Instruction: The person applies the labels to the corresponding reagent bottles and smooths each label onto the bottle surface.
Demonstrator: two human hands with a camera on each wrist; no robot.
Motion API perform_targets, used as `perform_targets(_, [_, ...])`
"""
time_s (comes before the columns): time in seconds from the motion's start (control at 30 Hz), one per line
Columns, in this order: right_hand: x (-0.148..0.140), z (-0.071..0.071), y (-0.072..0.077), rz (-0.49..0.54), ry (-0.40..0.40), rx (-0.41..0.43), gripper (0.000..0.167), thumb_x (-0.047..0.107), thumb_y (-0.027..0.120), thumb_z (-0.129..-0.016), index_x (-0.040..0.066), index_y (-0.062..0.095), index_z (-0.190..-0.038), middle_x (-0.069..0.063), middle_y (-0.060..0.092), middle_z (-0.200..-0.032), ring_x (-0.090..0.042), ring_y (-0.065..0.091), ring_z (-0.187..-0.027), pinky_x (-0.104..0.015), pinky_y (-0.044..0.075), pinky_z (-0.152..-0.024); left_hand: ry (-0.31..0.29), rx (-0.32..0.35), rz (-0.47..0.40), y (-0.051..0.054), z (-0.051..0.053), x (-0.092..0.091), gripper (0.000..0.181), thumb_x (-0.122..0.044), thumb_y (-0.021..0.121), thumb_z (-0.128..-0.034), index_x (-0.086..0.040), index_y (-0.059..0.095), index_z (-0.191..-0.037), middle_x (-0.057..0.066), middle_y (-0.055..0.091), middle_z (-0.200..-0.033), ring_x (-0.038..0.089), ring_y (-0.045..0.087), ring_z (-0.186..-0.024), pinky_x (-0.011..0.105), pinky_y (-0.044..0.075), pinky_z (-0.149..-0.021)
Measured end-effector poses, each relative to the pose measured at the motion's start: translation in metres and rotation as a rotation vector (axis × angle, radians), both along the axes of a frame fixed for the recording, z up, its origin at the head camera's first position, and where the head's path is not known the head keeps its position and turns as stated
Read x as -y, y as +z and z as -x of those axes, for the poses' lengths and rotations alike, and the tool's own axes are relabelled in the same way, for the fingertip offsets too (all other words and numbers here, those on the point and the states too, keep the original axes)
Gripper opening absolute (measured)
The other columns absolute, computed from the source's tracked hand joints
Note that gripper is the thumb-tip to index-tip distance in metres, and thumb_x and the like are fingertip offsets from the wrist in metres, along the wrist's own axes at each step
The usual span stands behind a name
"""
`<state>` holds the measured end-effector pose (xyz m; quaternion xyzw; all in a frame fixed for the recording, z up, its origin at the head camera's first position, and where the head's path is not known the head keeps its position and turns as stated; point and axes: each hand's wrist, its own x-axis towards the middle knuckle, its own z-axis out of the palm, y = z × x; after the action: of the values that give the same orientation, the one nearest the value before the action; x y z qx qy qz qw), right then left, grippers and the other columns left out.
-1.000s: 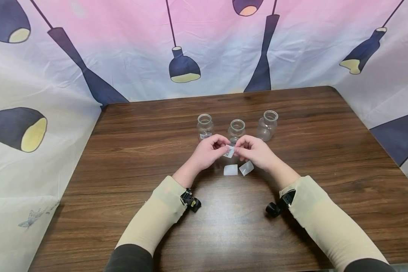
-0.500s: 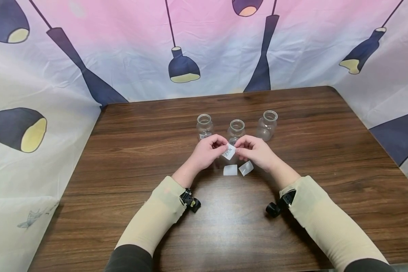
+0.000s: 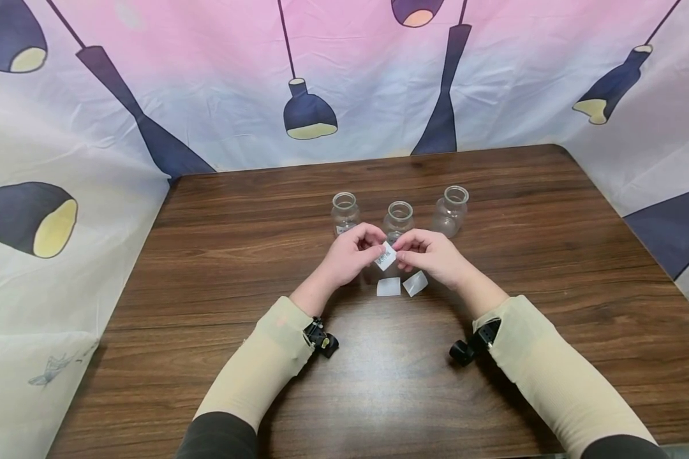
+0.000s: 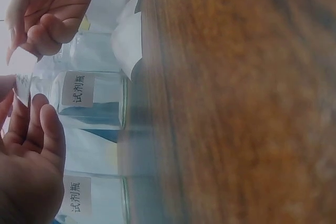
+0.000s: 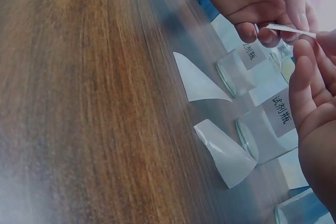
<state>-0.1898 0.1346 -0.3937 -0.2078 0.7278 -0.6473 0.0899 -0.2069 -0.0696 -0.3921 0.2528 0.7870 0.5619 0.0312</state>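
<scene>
My left hand (image 3: 347,256) pinches a small white label (image 3: 386,256) with dark printed characters between thumb and fingers. My right hand (image 3: 436,258) pinches the opposite edge of that label, its fingers curled. The label is held above the table, in front of the middle glass jar (image 3: 400,220). That jar bears a printed label (image 4: 79,88) on its side. On the left stands a glass jar (image 3: 344,207) with a similar label (image 4: 77,196). A third glass jar (image 3: 450,213) is at the right; no label shows on it.
Two white paper pieces (image 3: 388,287) (image 5: 226,153) lie on the brown wooden table (image 3: 235,255) just in front of the hands, with curled edges. A printed cloth (image 3: 218,102) hangs behind the table and along its sides.
The label between my hands has turned and tilted, so its printed face shows more than a second ago. The hands have barely shifted; the jars and paper pieces stay in place.
</scene>
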Motion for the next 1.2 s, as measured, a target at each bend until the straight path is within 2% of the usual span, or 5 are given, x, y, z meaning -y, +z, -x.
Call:
perform_targets(0.27, [-0.0012, -0.0015, -0.0004, 0.042, 0.051, 0.005, 0.02, -0.007, 0.054, -0.087, -0.016, 0.054, -0.105, -0.017, 0.064, -0.083, -0.014, 0.064, -0.071, -0.03, 0.053, -0.064, 0.005, -0.013, -0.015, 0.0, -0.0001, -0.0007, 0.011, -0.005, 0.062, -0.0865, -0.003, 0.059, -0.097, 0.007, 0.059, -0.084, 0.013, 0.051, -0.066, 0.024, 0.045, -0.054])
perform_targets(0.7, [0.001, -0.0014, -0.0026, 0.047, 0.005, 0.01, 0.018, -0.007, 0.058, -0.085, -0.013, 0.055, -0.101, -0.006, 0.064, -0.078, -0.012, 0.063, -0.068, -0.029, 0.053, -0.062, 0.033, -0.01, -0.005, -0.0005, -0.0017, -0.0018, 0.008, -0.006, 0.063, -0.0859, -0.003, 0.061, -0.093, 0.007, 0.06, -0.082, 0.013, 0.051, -0.066, 0.024, 0.045, -0.055])
perform_targets(0.93, [0.0013, -0.0021, -0.002, 0.103, -0.001, -0.026, 0.016, -0.01, 0.057, -0.085, -0.014, 0.051, -0.099, -0.002, 0.063, -0.078, -0.011, 0.063, -0.069, -0.026, 0.053, -0.064, 0.081, -0.16, 0.117, 0.0011, -0.0025, -0.0056, 0.006, -0.011, 0.066, -0.0852, -0.006, 0.066, -0.089, 0.002, 0.06, -0.088, 0.011, 0.054, -0.081, 0.024, 0.046, -0.07])
perform_targets(1.03, [0.002, -0.0022, -0.0012, 0.115, -0.001, -0.03, 0.016, -0.01, 0.057, -0.085, -0.015, 0.051, -0.099, -0.003, 0.063, -0.079, -0.011, 0.064, -0.071, -0.026, 0.053, -0.065, 0.095, -0.211, 0.169, 0.0022, -0.0035, -0.0066, 0.007, -0.014, 0.067, -0.0847, -0.009, 0.069, -0.088, -0.001, 0.06, -0.086, 0.011, 0.054, -0.08, 0.024, 0.046, -0.07])
perform_targets(1.2, [0.0021, -0.0019, -0.0015, 0.113, -0.008, -0.038, 0.016, -0.01, 0.057, -0.085, -0.014, 0.052, -0.099, -0.006, 0.063, -0.08, -0.012, 0.064, -0.072, -0.027, 0.053, -0.066, 0.095, -0.204, 0.168, 0.0013, -0.0058, -0.0085, 0.008, -0.015, 0.066, -0.0853, -0.01, 0.07, -0.09, -0.002, 0.063, -0.084, 0.008, 0.055, -0.077, 0.023, 0.047, -0.069])
